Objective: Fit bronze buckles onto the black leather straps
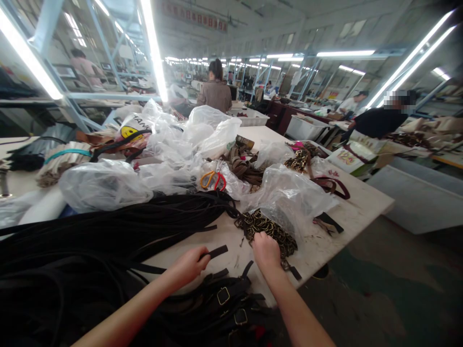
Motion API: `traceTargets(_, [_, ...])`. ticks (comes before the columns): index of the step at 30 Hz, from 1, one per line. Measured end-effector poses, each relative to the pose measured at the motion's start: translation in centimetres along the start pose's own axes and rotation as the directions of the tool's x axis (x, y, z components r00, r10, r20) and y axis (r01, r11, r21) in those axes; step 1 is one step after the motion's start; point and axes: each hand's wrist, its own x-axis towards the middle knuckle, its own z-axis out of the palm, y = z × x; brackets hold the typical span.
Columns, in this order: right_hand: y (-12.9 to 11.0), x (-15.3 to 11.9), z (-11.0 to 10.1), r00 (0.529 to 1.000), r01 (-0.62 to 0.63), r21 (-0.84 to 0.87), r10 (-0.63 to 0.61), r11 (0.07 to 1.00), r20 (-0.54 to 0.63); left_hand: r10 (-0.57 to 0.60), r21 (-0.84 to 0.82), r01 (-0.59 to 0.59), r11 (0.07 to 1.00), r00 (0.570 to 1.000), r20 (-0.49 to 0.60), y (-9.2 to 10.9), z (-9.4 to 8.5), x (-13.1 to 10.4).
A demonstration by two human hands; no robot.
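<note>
1. Head view, lower middle of the frame: the left hand (190, 264) is closed in a narrow pinch on a black strap (219, 251), whose flat end sticks out past the fingers toward the right.
2. Head view, right of centre: the right hand (266, 251) is at the near edge of a heap of brass-toned buckles (277, 231), fingers curled in. I cannot tell whether it grips a buckle, as the back of the hand hides the fingertips.
3. Head view, left and lower edge: a thick bundle of black straps (137, 217) spreads across the table (361, 200); at bottom centre lie straps with a fitted buckle (223, 296) and others like it.
4. Head view, centre: scissors (214, 180) with one yellow and one red handle lie among plastic bags (108, 185), beyond the strap bundle.
5. Risks, as I judge them: linked buckles could come up tangled, since they are heaped loosely; some could drop off the nearby table edge if dragged; the clear bag (294, 190) over the heap could snag; the held strap could slip if pinched too lightly.
</note>
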Motion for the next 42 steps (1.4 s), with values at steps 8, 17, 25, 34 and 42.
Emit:
traceTargets(8, [-2.3, -1.2, -3.3, 0.999, -0.006, 0.865, -0.038, 0.501, 0.029, -0.016, -0.356, -0.013, 0.934, 0.997, -0.077, 1.6, -1.6, -0.1])
traceTargets(17, [-8.3, -2.7, -4.5, 0.825, -0.558, 0.718, -0.367, -0.415, 0.429, -0.139, -0.664, 0.029, 0.747, 0.984, -0.114, 3.5, -3.0, -1.6])
traceTargets(25, [-9.2, -3.2, -4.2, 0.869, -0.479, 0.812, -0.314, -0.334, 0.383, -0.100, -0.539, -0.001, 0.842, 0.983, -0.157, 2.2, -2.0, -0.6])
traceTargets(34, [-9.4, -3.2, -3.6, 0.896, -0.429, 0.827, -0.288, -0.363, 0.338, -0.163, -0.699, 0.097, 0.708, 0.986, -0.028, 3.2, -2.8, -1.2])
traceTargets(42, [-9.8, -2.7, -3.4, 0.894, -0.405, 0.815, -0.368, -0.415, 0.257, -0.137, -0.813, 0.163, 0.560, 0.985, 0.103, 2.6, -2.9, -1.8])
